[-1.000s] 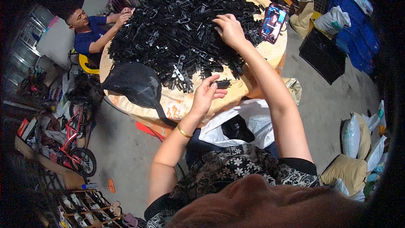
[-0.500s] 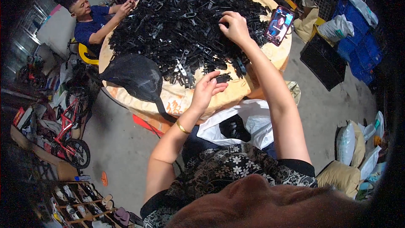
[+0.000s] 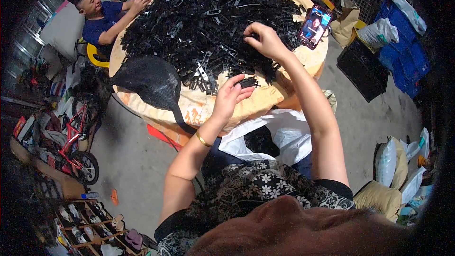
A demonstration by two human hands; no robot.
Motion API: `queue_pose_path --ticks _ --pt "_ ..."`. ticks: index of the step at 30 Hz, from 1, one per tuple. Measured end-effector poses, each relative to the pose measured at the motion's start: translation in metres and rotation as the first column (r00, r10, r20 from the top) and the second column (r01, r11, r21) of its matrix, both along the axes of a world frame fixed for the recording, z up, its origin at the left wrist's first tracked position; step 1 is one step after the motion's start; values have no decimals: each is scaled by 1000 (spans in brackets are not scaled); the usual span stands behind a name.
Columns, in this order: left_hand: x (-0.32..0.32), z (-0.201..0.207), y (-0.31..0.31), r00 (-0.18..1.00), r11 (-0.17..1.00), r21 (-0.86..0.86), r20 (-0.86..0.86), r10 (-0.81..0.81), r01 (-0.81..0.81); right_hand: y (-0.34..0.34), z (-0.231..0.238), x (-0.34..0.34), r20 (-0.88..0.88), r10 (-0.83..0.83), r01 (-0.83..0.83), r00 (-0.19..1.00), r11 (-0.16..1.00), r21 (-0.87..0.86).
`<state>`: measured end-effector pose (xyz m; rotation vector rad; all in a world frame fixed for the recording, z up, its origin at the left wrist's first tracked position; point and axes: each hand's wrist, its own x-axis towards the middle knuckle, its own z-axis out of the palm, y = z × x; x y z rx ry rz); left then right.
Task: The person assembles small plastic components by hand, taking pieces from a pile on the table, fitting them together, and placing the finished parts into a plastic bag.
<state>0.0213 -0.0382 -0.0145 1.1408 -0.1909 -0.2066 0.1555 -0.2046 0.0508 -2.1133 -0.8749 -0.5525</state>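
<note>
1. Unfortunately, the right hand's [image 3: 263, 39] fingertips are hard to make out against the dark heap [image 3: 204, 23], so whether they pinch anything, I cannot tell.
2. The heap, made of many small black parts, runs close to the upper edge of view, and single pieces blur together there.
3. The contents of the white sack [image 3: 293, 141] below the table show only as a dark mass in its mouth; the far corners of the room sink into black.
4. The left hand [image 3: 230, 96] is half closed, palm turned inward, its thumb and fingers around a small bunch [image 3: 248, 82] of black parts that sticks out to the right, near the heap's front edge.
5. The right hand is bent over the heap, fingers curled, thumb tucked close to them.
6. A pale patterned cloth covers the round table [image 3: 310, 64]; a lit phone [image 3: 313, 27] rests at its right side, a black mesh bag [image 3: 150, 83] at its front left.
7. Another person [image 3: 100, 29] sits at the left, both hands raised by the heap.
8. Around stand a red bicycle [image 3: 71, 137], a shoe rack [image 3: 97, 237], blue crates [image 3: 403, 54] and stuffed sacks [image 3: 379, 198] on grey floor.
</note>
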Motion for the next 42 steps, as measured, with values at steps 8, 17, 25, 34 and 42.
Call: queue_pose_path --ticks 8,17,25,34,42 --pt "-1 -5 0 997 996 -45 -6 73 -73 -7 -19 -77 -244 139 -118 960 988 98" --pt "-3 -7 -1 994 996 89 113 9 -19 -5 -37 -123 -240 -103 125 965 989 79" --pt "-11 -6 -6 979 980 169 193 69 -102 9 -43 -142 -81 -168 179 982 972 151" --pt "-16 11 0 980 951 309 192 -54 -8 8 -37 -144 217 -360 330 907 930 165" --pt "-18 18 3 943 942 219 160 -293 255 -23 -54 -167 -533 305 17 789 857 515"
